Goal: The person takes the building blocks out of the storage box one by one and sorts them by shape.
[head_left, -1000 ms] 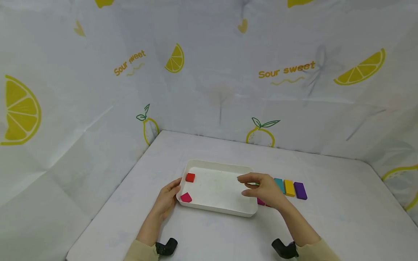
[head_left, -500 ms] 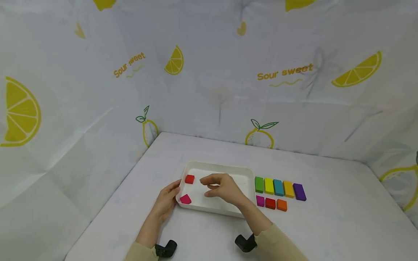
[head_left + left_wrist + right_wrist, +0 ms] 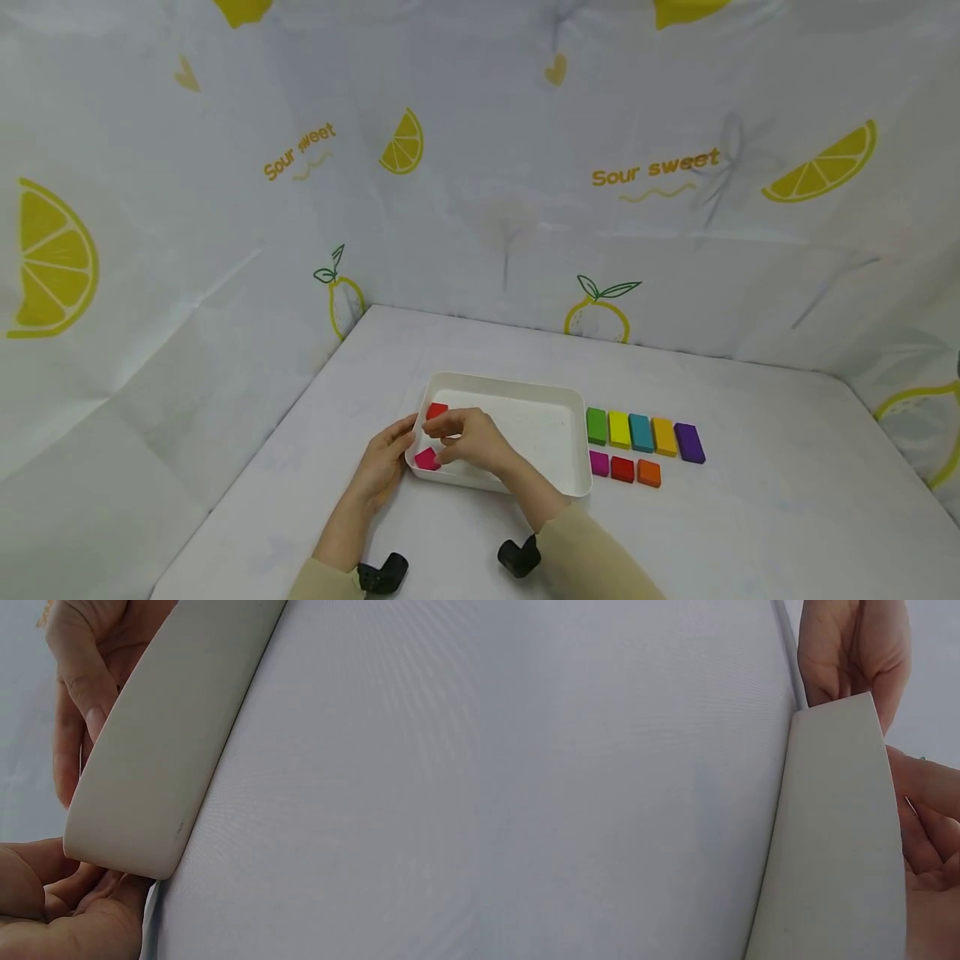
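A white rectangular tray (image 3: pixel 528 429) lies on the table, seen from its outer side wall in both wrist views. My left hand (image 3: pixel 381 464) grips its left end, thumb at the rim (image 3: pixel 69 844) and fingers against the outside. Over the tray's left part hovers my right hand (image 3: pixel 474 439), fingers bent and thumb apart, nothing between them. Its fingertips overlap a red block (image 3: pixel 437 409) near the far left corner. Just beside the thumb, a pink angular block (image 3: pixel 426 459) lies in the near left corner.
Right of the tray stands a row of green (image 3: pixel 596 426), yellow (image 3: pixel 619 429), blue (image 3: pixel 641 432), amber (image 3: pixel 663 437) and purple (image 3: pixel 689 443) blocks. Nearer are magenta (image 3: pixel 598 463), red (image 3: pixel 622 468) and orange (image 3: pixel 648 473) blocks. A lemon-print sheet (image 3: pixel 480 208) hangs behind the table.
My right hand has moved left from the tray's right end to above the blocks at its left, uncovering the coloured blocks on the table. The left hand stays on the tray.
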